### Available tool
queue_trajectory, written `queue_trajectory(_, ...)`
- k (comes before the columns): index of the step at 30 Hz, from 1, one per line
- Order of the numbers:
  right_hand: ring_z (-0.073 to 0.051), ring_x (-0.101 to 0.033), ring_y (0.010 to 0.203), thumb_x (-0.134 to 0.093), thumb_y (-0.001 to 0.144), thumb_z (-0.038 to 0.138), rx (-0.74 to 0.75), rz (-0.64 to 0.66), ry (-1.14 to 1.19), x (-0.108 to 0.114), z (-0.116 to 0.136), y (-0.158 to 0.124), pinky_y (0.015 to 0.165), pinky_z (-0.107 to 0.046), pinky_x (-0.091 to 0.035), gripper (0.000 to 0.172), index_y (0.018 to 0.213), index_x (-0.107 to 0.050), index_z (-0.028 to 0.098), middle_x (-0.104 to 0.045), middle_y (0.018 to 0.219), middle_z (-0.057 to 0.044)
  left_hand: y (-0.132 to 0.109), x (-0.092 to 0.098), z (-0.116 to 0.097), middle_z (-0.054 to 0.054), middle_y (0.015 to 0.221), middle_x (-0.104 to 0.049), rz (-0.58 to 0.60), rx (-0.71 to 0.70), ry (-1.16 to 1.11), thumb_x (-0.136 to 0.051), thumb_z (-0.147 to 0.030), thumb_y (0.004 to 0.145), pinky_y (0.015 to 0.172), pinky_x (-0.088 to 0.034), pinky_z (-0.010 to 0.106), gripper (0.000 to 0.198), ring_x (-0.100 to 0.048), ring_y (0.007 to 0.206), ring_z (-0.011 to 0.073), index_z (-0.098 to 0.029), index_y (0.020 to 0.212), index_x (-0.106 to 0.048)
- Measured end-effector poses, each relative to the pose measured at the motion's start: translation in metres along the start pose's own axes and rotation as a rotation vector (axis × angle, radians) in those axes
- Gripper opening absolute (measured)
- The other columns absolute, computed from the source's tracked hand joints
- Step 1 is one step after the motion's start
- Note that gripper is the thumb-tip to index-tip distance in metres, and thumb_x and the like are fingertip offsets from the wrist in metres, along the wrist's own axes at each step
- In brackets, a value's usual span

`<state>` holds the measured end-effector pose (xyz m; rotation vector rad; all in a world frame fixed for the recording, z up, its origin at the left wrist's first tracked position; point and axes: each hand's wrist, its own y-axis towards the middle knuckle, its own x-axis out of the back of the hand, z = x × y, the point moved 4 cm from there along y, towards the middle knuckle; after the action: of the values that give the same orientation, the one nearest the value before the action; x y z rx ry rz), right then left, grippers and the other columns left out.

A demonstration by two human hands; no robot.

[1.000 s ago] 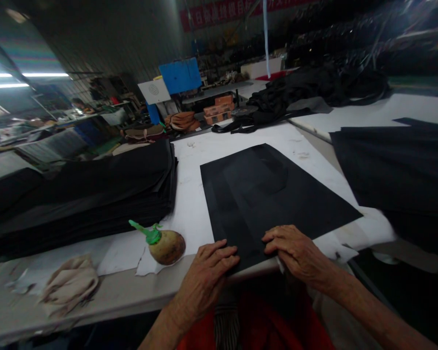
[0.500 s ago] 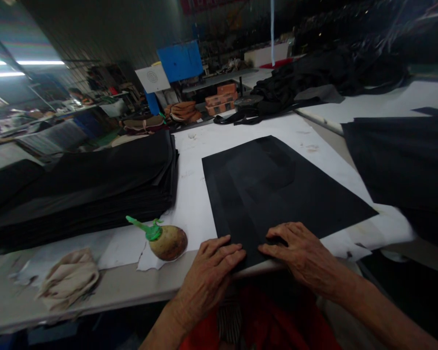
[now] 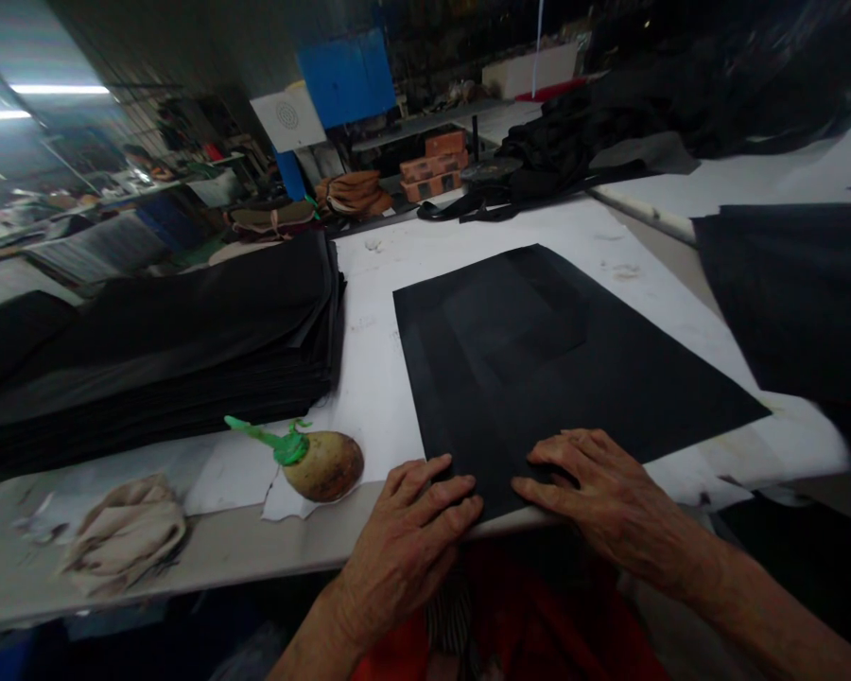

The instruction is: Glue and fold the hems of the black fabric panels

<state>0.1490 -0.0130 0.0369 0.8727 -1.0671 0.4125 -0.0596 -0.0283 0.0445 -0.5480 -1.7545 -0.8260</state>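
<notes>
Nearest, at 6 o'clock, the left hand (image 3: pixel 415 530) lies flat with fingers spread, its fingertips pressing the near left corner of the black sheet (image 3: pixel 553 369). Just beside it at 5 o'clock, the right hand (image 3: pixel 602 497) rests palm down on the same near edge, fingers loosely spread and slightly bent; neither hand pinches anything. The sheet sits at the table's near edge (image 3: pixel 269 553), its corner reaching the lip, and runs away toward 1 o'clock; a smaller black piece seems to lie on its middle, though dark on dark is hard to tell.

At 9 o'clock from the hands, a brown glue bottle with a green nozzle (image 3: pixel 312 461) lies on its side on torn white paper (image 3: pixel 369 416); further left is a crumpled beige rag (image 3: pixel 124 534). Beyond, at 10 o'clock, stands a stack of black sheets (image 3: pixel 184 350). At 2 o'clock more black material (image 3: pixel 794 293) overhangs.

The likely risk: uneven pressure could skew the sheet or slide it off the lip, and the tipped bottle may seep glue toward it.
</notes>
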Motion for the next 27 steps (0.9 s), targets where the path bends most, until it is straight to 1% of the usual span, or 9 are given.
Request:
queue_trajectory(6,-0.025,-0.048,0.099,-0.038,0.083,0.000,0.004,0.007,0.019,-0.002,0.000,-0.001,0.085,-0.047,-0.038,0.045,0.117,-0.057,0.024,-0.053,0.106,-0.010,0.002,0.002,-0.001,-0.001,0.119,-0.060,-0.010,0.001,-0.012,-0.046,-0.009,0.084,0.096,-0.033,0.040,0.036,-0.041,0.119,0.0224,-0.024,0.115,-0.055)
queue_trajectory(9,-0.025,-0.048,0.099,-0.037,0.083,-0.001,-0.026,0.010,0.028,-0.001,-0.001,-0.001,0.087,-0.048,-0.038,0.045,0.114,-0.058,0.024,-0.053,0.108,-0.010,0.002,0.002,-0.001,-0.002,0.119,-0.060,0.001,0.016,-0.023,-0.047,-0.009,0.083,0.097,-0.032,0.040,0.037,-0.041,0.119,0.0222,-0.025,0.115,-0.055)
queue_trajectory(13,-0.025,-0.049,0.098,-0.040,0.085,0.003,-0.070,0.021,0.038,0.001,0.001,0.003,0.084,-0.045,-0.039,0.041,0.112,-0.059,0.027,-0.054,0.107,-0.008,0.001,0.002,-0.003,-0.002,0.119,-0.060,0.013,0.034,-0.009,-0.048,-0.009,0.082,0.097,-0.033,0.040,0.036,-0.041,0.118,0.0223,-0.025,0.114,-0.055)
queue_trajectory(16,-0.025,-0.050,0.097,-0.043,0.085,0.007,-0.085,0.027,0.013,0.005,0.004,0.005,0.083,-0.044,-0.040,0.038,0.110,-0.060,0.029,-0.057,0.107,-0.007,0.002,0.004,-0.006,0.000,0.124,-0.056,0.021,0.028,0.046,-0.048,-0.012,0.084,0.098,-0.032,0.042,0.033,-0.037,0.122,0.0238,-0.023,0.114,-0.055)
queue_trajectory(18,-0.025,-0.051,0.097,-0.044,0.083,0.007,-0.066,0.032,-0.034,0.007,0.009,0.006,0.083,-0.046,-0.040,0.038,0.111,-0.060,0.027,-0.058,0.110,-0.007,0.004,0.004,-0.009,0.001,0.128,-0.053,0.037,-0.002,0.075,-0.048,-0.014,0.085,0.099,-0.034,0.043,0.029,-0.035,0.125,0.0254,-0.021,0.112,-0.055)
queue_trajectory(19,-0.026,-0.051,0.098,-0.045,0.083,0.008,-0.056,0.036,-0.052,0.008,0.011,0.005,0.084,-0.047,-0.039,0.038,0.112,-0.059,0.026,-0.058,0.112,-0.007,0.006,0.003,-0.010,0.002,0.127,-0.054,0.043,-0.021,0.075,-0.048,-0.015,0.086,0.098,-0.035,0.042,0.026,-0.036,0.124,0.0255,-0.020,0.111,-0.055)
queue_trajectory(21,-0.027,-0.051,0.099,-0.048,0.083,0.014,-0.053,0.046,-0.065,0.009,0.015,0.005,0.086,-0.048,-0.037,0.035,0.114,-0.058,0.024,-0.058,0.114,-0.008,0.010,0.002,-0.012,0.003,0.119,-0.058,0.039,-0.051,0.047,-0.048,-0.016,0.087,0.095,-0.039,0.040,0.021,-0.044,0.117,0.0237,-0.018,0.106,-0.056)
queue_trajectory(24,-0.026,-0.052,0.099,-0.052,0.085,0.022,-0.074,0.020,-0.073,0.007,0.018,0.003,0.087,-0.048,-0.037,0.030,0.114,-0.059,0.023,-0.059,0.113,-0.008,0.014,-0.001,-0.012,0.003,0.105,-0.064,-0.032,-0.051,0.002,-0.049,-0.016,0.088,0.090,-0.045,0.035,0.012,-0.054,0.102,0.0192,-0.016,0.097,-0.057)
queue_trajectory(27,-0.025,-0.052,0.097,-0.053,0.086,0.021,-0.077,-0.028,-0.087,0.005,0.018,0.002,0.086,-0.045,-0.038,0.026,0.112,-0.059,0.024,-0.060,0.108,-0.007,0.014,-0.003,-0.013,0.004,0.102,-0.064,-0.091,-0.039,-0.005,-0.050,-0.015,0.088,0.087,-0.048,0.035,0.009,-0.057,0.097,0.0179,-0.016,0.094,-0.056)
